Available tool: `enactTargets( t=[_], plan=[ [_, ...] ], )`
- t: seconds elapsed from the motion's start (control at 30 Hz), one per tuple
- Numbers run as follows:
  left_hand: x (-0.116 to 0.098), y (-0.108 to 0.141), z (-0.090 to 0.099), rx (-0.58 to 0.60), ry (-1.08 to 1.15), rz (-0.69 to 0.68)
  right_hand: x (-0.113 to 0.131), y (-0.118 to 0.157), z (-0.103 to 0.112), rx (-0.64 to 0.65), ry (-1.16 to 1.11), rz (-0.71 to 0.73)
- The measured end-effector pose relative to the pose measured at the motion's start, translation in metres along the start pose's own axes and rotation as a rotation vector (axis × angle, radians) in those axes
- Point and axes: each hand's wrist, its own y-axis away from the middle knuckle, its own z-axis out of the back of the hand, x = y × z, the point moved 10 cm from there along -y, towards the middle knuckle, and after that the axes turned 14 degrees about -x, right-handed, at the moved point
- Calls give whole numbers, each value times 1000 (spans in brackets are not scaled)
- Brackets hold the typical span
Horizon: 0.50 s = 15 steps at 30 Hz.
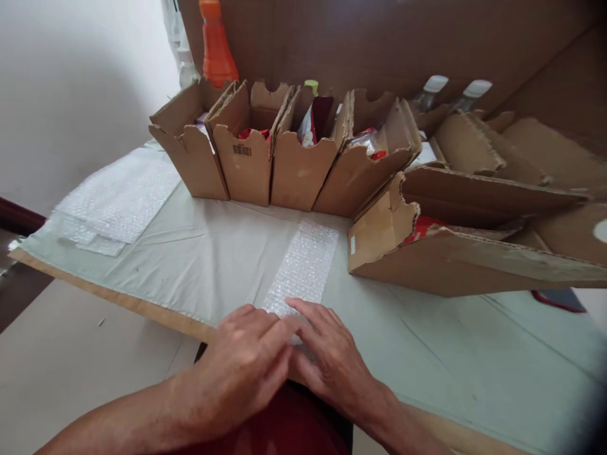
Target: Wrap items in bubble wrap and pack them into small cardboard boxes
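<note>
A narrow strip of bubble wrap lies flat on the cloth-covered table, running away from me. My left hand is closed at the strip's near end, its fingers curled over and pressed together. From the other side my right hand grips the same end, fingers bent across the wrap and thumb lower down. The two hands touch at the fingertips and cover the near edge of the strip. Whether anything is rolled inside the wrap is hidden by the fingers.
Several cardboard bins holding packets stand along the back. A longer cardboard box sits at right. Stacked bubble wrap sheets lie at left. An orange bottle stands behind the bins. The table edge runs near my left arm.
</note>
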Motion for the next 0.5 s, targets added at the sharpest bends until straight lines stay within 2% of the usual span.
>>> enactTargets(
  t=[0.07,0.13,0.23,0.33,0.4,0.5],
  plan=[
    [-7,2,-2,4,89,17,-7,4,4,-78,-55,-28],
    [-1,11,-6,-2,155,70,-20,13,10,-117,-123,-74],
    [20,30,-14,-26,235,169,-34,30,15,-84,-180,-166],
    [43,40,-28,-25,288,336,-32,41,26,-105,-183,-246],
    [53,38,-37,5,284,438,-32,44,33,-155,-168,-339],
    [58,27,-46,43,241,473,-44,50,34,-223,-126,-525]
  ],
)
